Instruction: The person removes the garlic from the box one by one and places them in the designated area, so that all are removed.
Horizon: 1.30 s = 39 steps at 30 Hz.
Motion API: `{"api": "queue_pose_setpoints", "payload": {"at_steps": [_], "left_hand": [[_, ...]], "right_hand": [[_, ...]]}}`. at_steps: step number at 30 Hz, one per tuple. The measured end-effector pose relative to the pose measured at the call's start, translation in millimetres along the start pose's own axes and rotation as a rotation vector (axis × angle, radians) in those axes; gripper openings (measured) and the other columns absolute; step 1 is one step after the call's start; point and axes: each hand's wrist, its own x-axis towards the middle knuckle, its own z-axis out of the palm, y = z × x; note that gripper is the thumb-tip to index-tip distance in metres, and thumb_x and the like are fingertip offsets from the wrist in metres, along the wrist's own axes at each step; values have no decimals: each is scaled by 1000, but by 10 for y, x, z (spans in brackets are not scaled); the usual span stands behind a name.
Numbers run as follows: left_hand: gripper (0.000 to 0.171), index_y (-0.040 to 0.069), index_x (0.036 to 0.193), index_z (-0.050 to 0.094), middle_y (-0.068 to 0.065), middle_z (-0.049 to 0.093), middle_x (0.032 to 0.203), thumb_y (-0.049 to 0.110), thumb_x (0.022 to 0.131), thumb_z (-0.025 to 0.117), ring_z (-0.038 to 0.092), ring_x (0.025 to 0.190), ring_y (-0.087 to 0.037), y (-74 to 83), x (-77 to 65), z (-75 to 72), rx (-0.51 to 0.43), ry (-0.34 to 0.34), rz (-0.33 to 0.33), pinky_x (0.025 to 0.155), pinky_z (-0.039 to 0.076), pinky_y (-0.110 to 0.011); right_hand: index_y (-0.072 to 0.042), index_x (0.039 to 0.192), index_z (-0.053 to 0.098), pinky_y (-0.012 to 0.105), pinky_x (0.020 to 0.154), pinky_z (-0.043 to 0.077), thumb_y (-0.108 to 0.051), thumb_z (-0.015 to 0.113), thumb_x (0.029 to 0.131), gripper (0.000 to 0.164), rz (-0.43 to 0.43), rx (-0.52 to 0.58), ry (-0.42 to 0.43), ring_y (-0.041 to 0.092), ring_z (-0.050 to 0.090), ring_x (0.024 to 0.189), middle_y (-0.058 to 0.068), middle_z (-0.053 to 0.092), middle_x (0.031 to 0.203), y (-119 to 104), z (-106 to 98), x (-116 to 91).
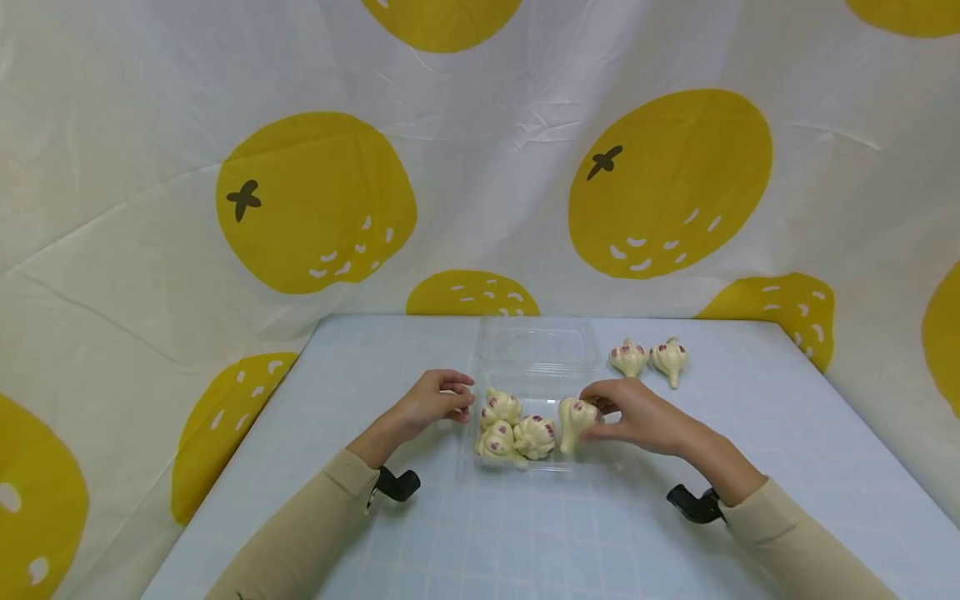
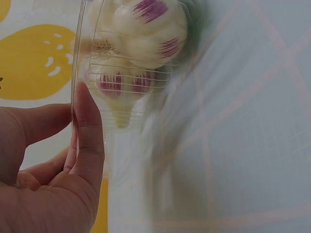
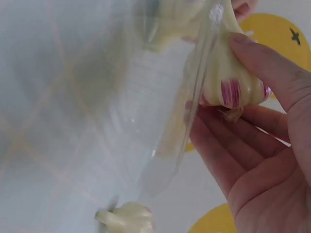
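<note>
Fruit-print cloth (image 1: 495, 192) hangs behind the worktop (image 1: 525, 542); near its far edge sits an open clear box (image 1: 536, 387). Left hand (image 1: 433, 398) pinches its side; right hand (image 1: 637, 412) holds a garlic bulb (image 1: 576, 421) at its right end, where snagging could knock the bulb loose.
</note>
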Motion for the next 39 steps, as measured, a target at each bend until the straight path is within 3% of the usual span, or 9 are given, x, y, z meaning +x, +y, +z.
{"api": "queue_pose_setpoints", "payload": {"at_steps": [6, 16, 26, 32, 39], "left_hand": [[41, -12, 135, 54, -13, 63, 96, 2, 98, 67, 65, 76, -18, -6, -1, -6, 2, -2, -1, 74, 63, -31], [40, -12, 134, 54, -13, 63, 95, 2, 99, 66, 65, 76, -18, -2, -1, -10, 4, 0, 17, 72, 63, -31], [41, -13, 134, 54, -12, 62, 95, 2, 98, 66, 65, 76, -19, 8, -9, -2, -3, -1, 7, 73, 63, -31], [42, -13, 135, 53, -11, 62, 95, 2, 99, 66, 66, 76, -18, 15, -9, -2, -3, -12, 9, 74, 63, -32], [41, -13, 135, 53, -12, 63, 96, 2, 99, 66, 66, 76, -18, 10, -2, -7, 6, -7, 3, 74, 63, -32]], "right_hand": [[-5, 114, 70, 39, 84, 62, -21, 86, 85, 37, -8, 29, 50, 23, 73, 98, 4, 72, 109, 41, -115, -53], [-3, 115, 71, 38, 82, 62, -16, 89, 80, 42, 25, -38, 164, 24, 72, 95, 4, 72, 107, 219, -365, -226], [2, 118, 68, 44, 83, 62, -15, 88, 81, 45, 137, -117, 200, 27, 72, 94, 11, 71, 111, 509, -673, -513], [4, 119, 67, 47, 84, 61, -23, 87, 84, 49, 223, -188, 203, 30, 71, 96, 14, 72, 112, 715, -873, -672], [4, 115, 68, 49, 81, 61, -25, 87, 84, 46, 318, -249, 227, 33, 71, 94, 14, 72, 107, 1013, -1005, -819]]}}
